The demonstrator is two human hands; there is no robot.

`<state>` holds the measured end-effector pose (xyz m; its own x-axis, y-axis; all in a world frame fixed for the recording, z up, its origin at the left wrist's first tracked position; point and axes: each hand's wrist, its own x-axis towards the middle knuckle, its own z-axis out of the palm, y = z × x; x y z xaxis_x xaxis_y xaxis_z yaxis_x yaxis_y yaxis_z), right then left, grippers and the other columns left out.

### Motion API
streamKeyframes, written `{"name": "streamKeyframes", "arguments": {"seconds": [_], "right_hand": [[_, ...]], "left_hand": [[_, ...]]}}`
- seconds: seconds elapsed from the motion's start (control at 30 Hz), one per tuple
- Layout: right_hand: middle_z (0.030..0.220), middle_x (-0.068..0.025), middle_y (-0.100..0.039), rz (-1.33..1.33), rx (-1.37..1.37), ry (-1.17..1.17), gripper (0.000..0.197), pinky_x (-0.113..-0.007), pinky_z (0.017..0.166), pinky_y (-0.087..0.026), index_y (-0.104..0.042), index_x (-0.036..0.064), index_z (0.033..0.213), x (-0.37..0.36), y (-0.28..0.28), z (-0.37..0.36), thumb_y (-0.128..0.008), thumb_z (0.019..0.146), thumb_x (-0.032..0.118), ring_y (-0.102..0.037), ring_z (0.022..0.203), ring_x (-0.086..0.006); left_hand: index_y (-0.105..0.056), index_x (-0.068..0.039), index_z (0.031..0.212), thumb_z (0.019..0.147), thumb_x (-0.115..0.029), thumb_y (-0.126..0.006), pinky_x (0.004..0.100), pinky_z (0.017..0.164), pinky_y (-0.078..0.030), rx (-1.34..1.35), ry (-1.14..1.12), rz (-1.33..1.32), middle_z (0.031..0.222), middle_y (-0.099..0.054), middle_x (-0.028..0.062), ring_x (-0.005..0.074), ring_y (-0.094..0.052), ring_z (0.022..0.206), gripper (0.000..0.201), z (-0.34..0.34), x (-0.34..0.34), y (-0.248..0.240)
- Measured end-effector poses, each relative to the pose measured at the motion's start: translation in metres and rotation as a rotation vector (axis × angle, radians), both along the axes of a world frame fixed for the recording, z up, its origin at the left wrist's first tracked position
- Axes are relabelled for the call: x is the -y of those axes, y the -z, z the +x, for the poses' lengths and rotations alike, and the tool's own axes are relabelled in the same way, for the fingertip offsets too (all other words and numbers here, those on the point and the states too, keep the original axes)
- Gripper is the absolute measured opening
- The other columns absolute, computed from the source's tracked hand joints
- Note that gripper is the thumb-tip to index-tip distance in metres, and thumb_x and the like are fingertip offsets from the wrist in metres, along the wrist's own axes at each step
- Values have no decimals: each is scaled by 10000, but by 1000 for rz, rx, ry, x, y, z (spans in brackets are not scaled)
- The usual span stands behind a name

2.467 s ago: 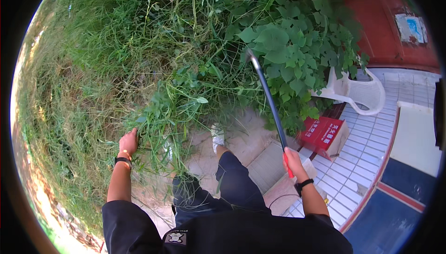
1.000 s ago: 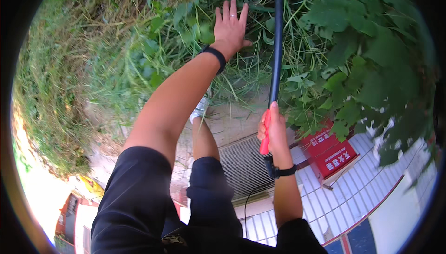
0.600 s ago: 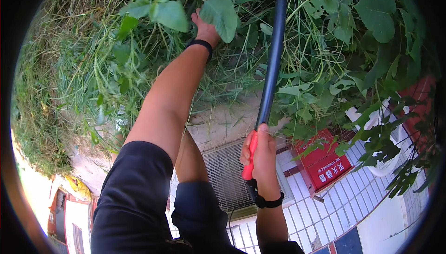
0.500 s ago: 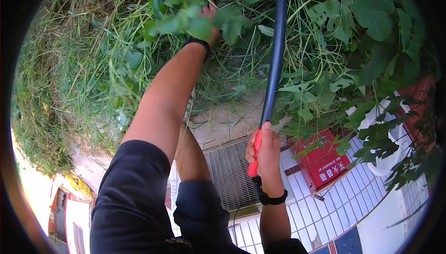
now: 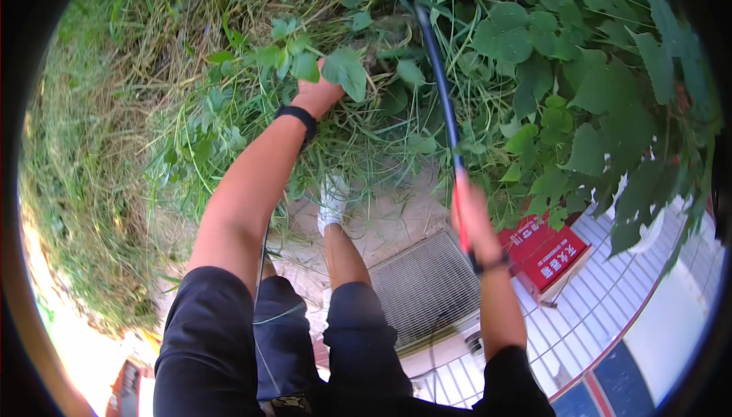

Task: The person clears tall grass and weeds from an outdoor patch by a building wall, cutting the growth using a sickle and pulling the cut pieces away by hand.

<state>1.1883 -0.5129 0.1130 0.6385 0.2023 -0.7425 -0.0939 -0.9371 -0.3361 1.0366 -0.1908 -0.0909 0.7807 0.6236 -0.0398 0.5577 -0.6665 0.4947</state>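
My left hand (image 5: 317, 95), with a black band at the wrist, is closed around the stems of a leafy green weed (image 5: 343, 74). The broad leaves partly cover my fingers. In my right hand (image 5: 474, 219), blurred by motion, is the red grip of a long-handled sickle (image 5: 442, 85). Its dark pole slants up and away to the left. At the far end, a thin blade-like strip runs into the foliage, and its edge is hard to make out. Tangled grass and weeds (image 5: 221, 123) surround both the left hand and the sickle's far end.
Large-leaved vines (image 5: 602, 81) hang on the right. A red fire extinguisher box (image 5: 553, 257) stands below them on white tiles (image 5: 602, 318). Nearer lies a metal grille (image 5: 427, 287). My white shoe (image 5: 333, 202) stands on bare ground at the weeds' edge.
My left hand has come nearer and slightly left with the weed. My right hand has moved right and a little farther away, and the sickle's pole now tilts left instead of right.
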Motion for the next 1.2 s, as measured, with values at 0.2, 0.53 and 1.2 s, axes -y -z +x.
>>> {"name": "streamKeyframes", "arguments": {"seconds": [0.2, 0.53, 1.2], "right_hand": [[473, 9, -430, 69, -271, 451, 535, -269, 376, -318, -461, 110, 622, 74, -167, -155, -411, 1039, 442, -417, 374, -99], [458, 7, -413, 307, -214, 300, 588, -287, 336, -302, -414, 141, 600, -134, 23, -32, -513, 946, 605, -400, 340, -122], [509, -1, -453, 217, -367, 728, 425, -246, 385, -303, -482, 73, 699, 68, -191, -345, -456, 1041, 325, -398, 397, -75]], "left_hand": [[-612, -75, 874, 812, -179, -639, 407, 630, -527, -208, 91, 14, 752, -663, 137, 344, -656, 711, 124, -50, -53, -56], [-652, -117, 1044, 858, -252, -621, 402, 762, -537, -211, 193, -12, 967, -696, 85, 319, -666, 892, 232, -64, -82, -50], [-428, -149, 1423, 864, -274, -628, 602, 1081, -299, -419, 313, 223, 1411, -483, 125, 312, -449, 1312, 606, -133, -84, -78]]}}
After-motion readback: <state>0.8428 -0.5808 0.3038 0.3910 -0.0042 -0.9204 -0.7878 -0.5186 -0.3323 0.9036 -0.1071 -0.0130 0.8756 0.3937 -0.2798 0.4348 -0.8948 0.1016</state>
